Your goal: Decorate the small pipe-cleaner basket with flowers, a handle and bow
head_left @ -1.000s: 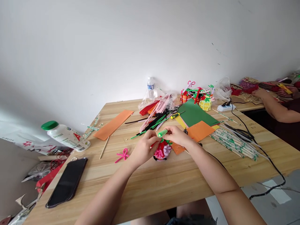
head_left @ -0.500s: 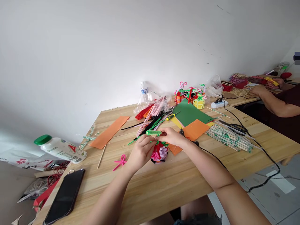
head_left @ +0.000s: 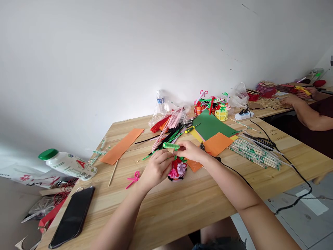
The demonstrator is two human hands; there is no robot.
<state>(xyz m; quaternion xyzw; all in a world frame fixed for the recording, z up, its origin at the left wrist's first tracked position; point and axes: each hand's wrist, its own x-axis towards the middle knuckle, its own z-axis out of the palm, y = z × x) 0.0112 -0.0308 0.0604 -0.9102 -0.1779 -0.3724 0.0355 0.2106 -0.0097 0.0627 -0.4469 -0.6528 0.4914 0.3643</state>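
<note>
Over the middle of the table, my right hand point(head_left: 187, 150) pinches the right end of a green pipe cleaner point(head_left: 170, 145) wound in a tight coil round a short rod. Just below the coil, my left hand point(head_left: 159, 165) is closed, its fingertips at the green strand; the exact grip is partly hidden. Beneath my fingers sits a small basket point(head_left: 179, 170) with red, pink and lilac pipe-cleaner flowers and green bits on top, partly covered by my left hand. A pink pipe-cleaner bow point(head_left: 133, 180) lies left of my left hand.
Pipe cleaners point(head_left: 170, 121), a green sheet point(head_left: 212, 124), orange sheets point(head_left: 122, 146) and wrapped sticks point(head_left: 252, 152) cover the table's far side. At left are a bottle point(head_left: 69, 165) and a phone point(head_left: 73, 217). A black cord point(head_left: 291, 166) runs at right; a co-worker's arm point(head_left: 303, 111) is beyond.
The green coil has tilted a little, its left end rising slightly. Both hands stay almost in place, and the view has shifted slightly.
</note>
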